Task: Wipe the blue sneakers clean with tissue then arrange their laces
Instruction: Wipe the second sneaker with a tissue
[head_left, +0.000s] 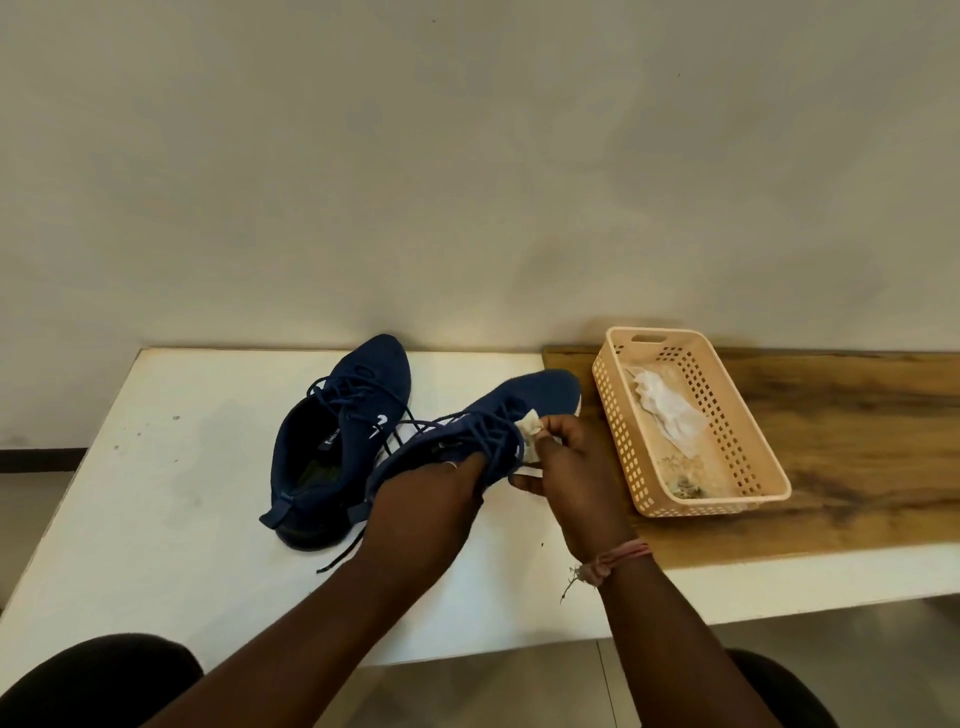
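Observation:
Two blue sneakers are on the white table (156, 467). The left sneaker (337, 431) stands flat with its toe toward the wall and a loose lace trailing to the front. The right sneaker (524, 400) is tilted up off the table. My left hand (431, 499) grips it at the collar near the heel. My right hand (566, 467) pinches a small crumpled tissue (531, 434) against the side of this sneaker, close to its laces.
A peach plastic basket (753, 467) stands to the right on a wooden board (857, 441). It holds a white tissue (670, 410) and some dirty scraps. The wall runs right behind the table. My knees show below the front edge.

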